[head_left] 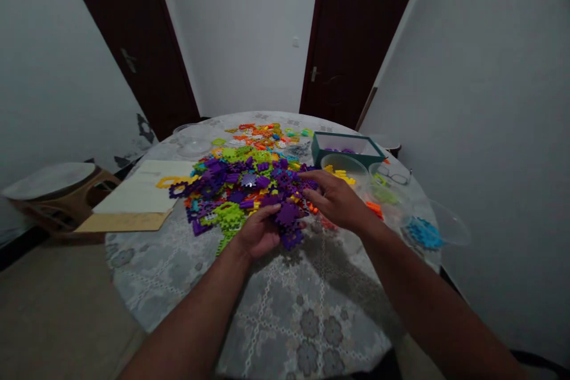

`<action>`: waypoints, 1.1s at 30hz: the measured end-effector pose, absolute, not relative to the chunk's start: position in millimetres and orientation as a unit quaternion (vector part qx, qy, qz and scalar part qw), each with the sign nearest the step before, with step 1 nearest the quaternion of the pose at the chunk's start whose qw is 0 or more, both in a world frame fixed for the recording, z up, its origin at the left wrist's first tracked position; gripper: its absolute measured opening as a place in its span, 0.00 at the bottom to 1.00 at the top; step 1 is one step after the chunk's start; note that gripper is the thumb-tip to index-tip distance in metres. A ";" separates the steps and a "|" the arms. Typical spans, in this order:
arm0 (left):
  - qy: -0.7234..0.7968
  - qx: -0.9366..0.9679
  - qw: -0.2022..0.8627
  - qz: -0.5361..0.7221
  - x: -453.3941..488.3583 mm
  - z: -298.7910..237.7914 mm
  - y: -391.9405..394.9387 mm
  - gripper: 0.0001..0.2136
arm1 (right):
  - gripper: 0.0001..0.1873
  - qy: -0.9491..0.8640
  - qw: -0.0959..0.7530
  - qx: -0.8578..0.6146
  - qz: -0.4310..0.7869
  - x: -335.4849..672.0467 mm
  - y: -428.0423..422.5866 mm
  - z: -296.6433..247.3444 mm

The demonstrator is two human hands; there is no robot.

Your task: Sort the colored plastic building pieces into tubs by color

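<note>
My left hand point(260, 234) is closed around several purple plastic gear pieces point(288, 214), the thumb lying over the top of them. My right hand point(333, 195) reaches over the right side of the pile, its index finger stretched out and apart from the lower fingers, near more purple pieces point(285, 178). No piece shows clearly in its grasp, though its fingertips overlap the pile. Lime green gear pieces point(229, 217) lie just left of my left hand. Purple, green, orange and yellow pieces are mixed together in the heap.
A green-rimmed box point(350, 158) with purple pieces stands at the back right. Near it are a clear tub point(345, 163) of yellow pieces, eyeglasses point(396, 175) and a container with blue gears point(423, 233). Cardboard sheets point(133, 196) lie left. Orange pieces point(260, 133) are spread behind.
</note>
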State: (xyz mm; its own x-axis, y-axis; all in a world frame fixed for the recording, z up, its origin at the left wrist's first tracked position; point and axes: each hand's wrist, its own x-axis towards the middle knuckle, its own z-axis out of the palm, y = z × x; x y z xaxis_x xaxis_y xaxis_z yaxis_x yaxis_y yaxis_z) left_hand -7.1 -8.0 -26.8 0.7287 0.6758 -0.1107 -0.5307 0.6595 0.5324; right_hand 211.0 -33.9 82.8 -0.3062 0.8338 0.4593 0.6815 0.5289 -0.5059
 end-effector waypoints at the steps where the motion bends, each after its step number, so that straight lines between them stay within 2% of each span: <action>1: 0.141 0.249 0.902 0.325 -7.4 -28.1 -8.5 0.18 | 0.20 -0.804 0.344 -0.469 0.127 201.7 -27.4 80.7; 4: 0.126 0.275 0.903 0.306 -8.0 -30.5 -10.5 0.19 | 0.23 -0.795 0.304 -0.476 0.223 184.3 -8.1 72.6; 7: 0.124 0.289 0.903 0.293 -7.6 -31.5 -12.0 0.19 | 0.18 -0.784 0.268 -0.487 0.277 176.2 4.9 64.8; 13: 0.127 0.269 0.910 0.288 -7.0 -32.2 -10.9 0.19 | 0.12 -0.742 0.331 -0.532 0.240 180.8 10.9 63.9; 17: 0.130 0.269 0.908 0.293 -8.5 -29.5 -11.4 0.18 | 0.11 -0.743 0.316 -0.555 0.202 213.0 27.5 74.1; 22: 0.145 0.263 0.905 0.300 -9.1 -27.7 -12.5 0.16 | 0.08 -0.660 0.307 -0.664 0.170 277.9 83.1 86.1; 25: 0.155 0.264 0.905 0.297 -8.8 -27.7 -12.3 0.15 | 0.12 -0.611 0.351 -0.700 0.119 309.8 115.2 91.7; 29: 0.153 0.272 0.901 0.301 -8.2 -29.1 -12.3 0.14 | 0.22 -0.568 0.394 -0.719 0.071 330.4 134.2 93.3; 33: 0.160 0.262 0.908 0.287 -7.3 -33.1 -12.4 0.15 | 0.20 -0.586 0.391 -0.704 0.084 318.8 122.6 87.9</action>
State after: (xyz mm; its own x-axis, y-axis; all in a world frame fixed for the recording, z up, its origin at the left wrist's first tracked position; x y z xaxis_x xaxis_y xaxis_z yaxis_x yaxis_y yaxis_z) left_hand -7.3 -12.4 -33.1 0.7847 0.6039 -0.1401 -0.4364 0.6986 0.5670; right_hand 318.8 122.6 87.9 0.2982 0.8919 0.3401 0.7602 -0.0065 -0.6496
